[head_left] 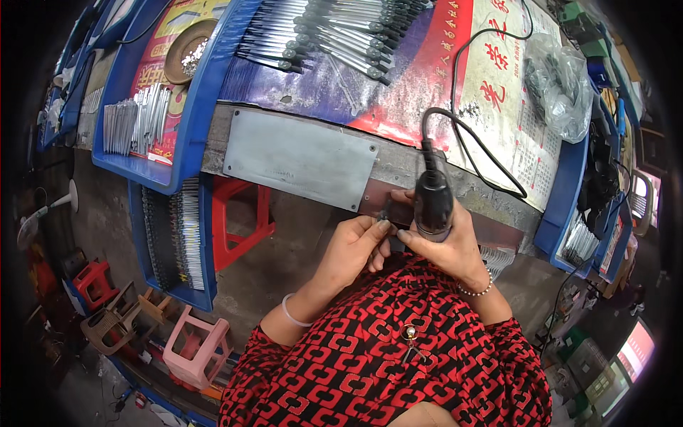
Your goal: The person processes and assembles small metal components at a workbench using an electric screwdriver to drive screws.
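Note:
At the bench's front edge my right hand [455, 245] is wrapped round a black corded power tool [433, 203], shaped like an electric screwdriver. Its cord leaves from the top, and its working end is hidden. Just left of it, my left hand [359, 245] is closed in a pinch on a small dark part [385, 214], too small to name, close to the right fingers. Farther back on the bench lie rows of thin silver rods with black ends [327, 35].
A grey metal plate [299, 158] is screwed to the bench edge. Left stands a blue tray [186, 135] with silver rods and a round bowl; another blue bin [208, 242] hangs lower. The black cord [491, 186] loops rightward near a plastic bag [562, 89]. A red stool [238, 231] sits below.

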The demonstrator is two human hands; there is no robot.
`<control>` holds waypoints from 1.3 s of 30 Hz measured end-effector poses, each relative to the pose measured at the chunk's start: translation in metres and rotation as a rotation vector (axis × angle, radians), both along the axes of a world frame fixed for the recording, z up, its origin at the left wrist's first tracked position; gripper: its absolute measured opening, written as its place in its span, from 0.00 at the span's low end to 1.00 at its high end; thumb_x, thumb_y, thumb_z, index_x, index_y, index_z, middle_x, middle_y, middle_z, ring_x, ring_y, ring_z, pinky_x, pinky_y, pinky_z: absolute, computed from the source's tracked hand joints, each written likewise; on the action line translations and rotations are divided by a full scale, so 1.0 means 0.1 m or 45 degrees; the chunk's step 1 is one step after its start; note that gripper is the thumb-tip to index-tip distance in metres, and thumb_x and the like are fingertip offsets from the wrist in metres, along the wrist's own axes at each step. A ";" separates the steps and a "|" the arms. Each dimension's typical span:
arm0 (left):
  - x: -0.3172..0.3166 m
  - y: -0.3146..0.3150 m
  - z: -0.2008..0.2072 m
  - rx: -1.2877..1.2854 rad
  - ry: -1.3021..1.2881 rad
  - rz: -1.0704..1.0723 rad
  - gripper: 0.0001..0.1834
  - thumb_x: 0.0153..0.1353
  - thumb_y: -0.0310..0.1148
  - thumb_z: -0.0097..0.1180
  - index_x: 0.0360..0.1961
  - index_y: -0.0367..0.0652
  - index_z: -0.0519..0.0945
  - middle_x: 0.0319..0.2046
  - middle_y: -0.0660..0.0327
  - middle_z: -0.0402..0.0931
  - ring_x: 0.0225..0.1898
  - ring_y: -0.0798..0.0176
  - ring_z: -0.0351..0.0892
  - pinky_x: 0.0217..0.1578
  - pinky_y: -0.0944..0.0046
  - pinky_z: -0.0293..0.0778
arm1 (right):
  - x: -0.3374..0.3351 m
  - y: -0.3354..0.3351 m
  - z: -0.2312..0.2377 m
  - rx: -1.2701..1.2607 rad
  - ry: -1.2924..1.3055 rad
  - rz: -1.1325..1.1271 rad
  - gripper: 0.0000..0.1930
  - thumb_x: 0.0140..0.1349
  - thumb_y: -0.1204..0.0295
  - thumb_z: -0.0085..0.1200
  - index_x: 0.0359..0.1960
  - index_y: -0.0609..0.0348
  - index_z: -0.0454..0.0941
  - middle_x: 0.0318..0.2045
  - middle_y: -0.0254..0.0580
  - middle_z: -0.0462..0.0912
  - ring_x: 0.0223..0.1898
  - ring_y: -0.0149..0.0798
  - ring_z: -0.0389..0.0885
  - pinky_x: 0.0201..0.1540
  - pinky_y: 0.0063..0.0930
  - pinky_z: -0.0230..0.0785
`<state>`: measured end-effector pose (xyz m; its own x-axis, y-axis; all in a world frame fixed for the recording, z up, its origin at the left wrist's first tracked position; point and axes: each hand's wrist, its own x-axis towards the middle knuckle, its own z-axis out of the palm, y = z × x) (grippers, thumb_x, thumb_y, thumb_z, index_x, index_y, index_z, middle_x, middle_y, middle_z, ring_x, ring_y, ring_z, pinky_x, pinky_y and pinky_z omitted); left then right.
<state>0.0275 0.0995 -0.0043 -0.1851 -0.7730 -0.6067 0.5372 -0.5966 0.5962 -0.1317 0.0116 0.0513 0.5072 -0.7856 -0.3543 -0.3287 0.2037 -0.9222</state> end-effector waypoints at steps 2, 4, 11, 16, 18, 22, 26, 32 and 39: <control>0.01 0.00 0.00 0.033 -0.051 -0.044 0.15 0.68 0.38 0.46 0.30 0.37 0.74 0.18 0.63 0.73 0.13 0.74 0.68 0.14 0.76 0.62 | 0.02 -0.04 -0.04 -0.056 0.061 0.099 0.26 0.49 0.75 0.65 0.50 0.67 0.69 0.45 0.43 0.80 0.31 0.23 0.75 0.38 0.21 0.69; -0.01 0.01 -0.01 0.019 -0.020 -0.017 0.16 0.68 0.39 0.45 0.29 0.38 0.73 0.18 0.64 0.72 0.13 0.75 0.66 0.13 0.76 0.60 | 0.05 -0.05 -0.06 -0.179 0.037 0.142 0.25 0.48 0.72 0.66 0.48 0.65 0.71 0.42 0.40 0.82 0.35 0.27 0.78 0.40 0.25 0.70; 0.01 -0.03 0.02 0.197 0.367 0.155 0.21 0.68 0.48 0.43 0.30 0.40 0.73 0.17 0.68 0.65 0.14 0.77 0.56 0.14 0.77 0.51 | 0.13 -0.10 0.06 -0.146 0.344 0.240 0.23 0.48 0.68 0.64 0.45 0.61 0.71 0.34 0.49 0.80 0.38 0.45 0.83 0.42 0.31 0.71; -0.02 0.00 0.00 0.214 0.369 0.186 0.21 0.68 0.48 0.44 0.31 0.40 0.72 0.17 0.68 0.65 0.14 0.78 0.55 0.14 0.78 0.50 | 0.16 -0.05 0.07 -0.205 0.377 0.216 0.23 0.47 0.67 0.63 0.44 0.61 0.70 0.32 0.50 0.80 0.37 0.48 0.83 0.40 0.34 0.72; -0.02 0.01 -0.01 0.184 0.366 0.205 0.21 0.68 0.48 0.44 0.31 0.40 0.72 0.17 0.68 0.65 0.14 0.78 0.55 0.14 0.78 0.50 | 0.17 -0.05 0.07 -0.198 0.378 0.217 0.23 0.47 0.67 0.63 0.44 0.61 0.71 0.32 0.50 0.80 0.37 0.48 0.83 0.40 0.33 0.72; 0.02 -0.02 -0.02 0.249 0.491 0.180 0.21 0.67 0.48 0.45 0.31 0.39 0.74 0.17 0.67 0.66 0.14 0.78 0.55 0.14 0.78 0.50 | 0.12 -0.06 -0.02 -0.205 0.256 0.138 0.22 0.47 0.68 0.63 0.44 0.62 0.71 0.31 0.49 0.80 0.36 0.46 0.83 0.40 0.32 0.72; 0.00 0.01 -0.06 0.266 0.562 0.202 0.21 0.67 0.48 0.46 0.31 0.39 0.75 0.18 0.67 0.66 0.14 0.77 0.56 0.14 0.78 0.50 | 0.12 -0.06 -0.02 -0.146 0.262 0.138 0.23 0.47 0.69 0.64 0.45 0.62 0.72 0.31 0.47 0.81 0.35 0.42 0.83 0.40 0.31 0.71; -0.05 0.04 -0.09 0.153 0.437 0.230 0.19 0.69 0.45 0.44 0.32 0.38 0.75 0.17 0.68 0.66 0.15 0.78 0.57 0.15 0.78 0.53 | 0.12 0.00 -0.01 -0.146 0.189 0.080 0.23 0.46 0.70 0.65 0.44 0.63 0.72 0.32 0.43 0.81 0.33 0.32 0.81 0.38 0.27 0.71; -0.07 0.00 0.07 0.023 0.119 0.063 0.14 0.70 0.37 0.42 0.37 0.36 0.75 0.18 0.71 0.65 0.17 0.79 0.58 0.17 0.78 0.55 | 0.04 -0.09 0.41 -0.569 -0.953 0.070 0.29 0.52 0.70 0.64 0.52 0.51 0.59 0.25 0.37 0.75 0.23 0.36 0.76 0.27 0.30 0.71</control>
<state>0.0203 0.0998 0.0024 -0.2030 -0.7718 -0.6025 0.6191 -0.5779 0.5317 -0.1281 0.0028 0.0920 0.5247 -0.7392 0.4222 0.3964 -0.2268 -0.8896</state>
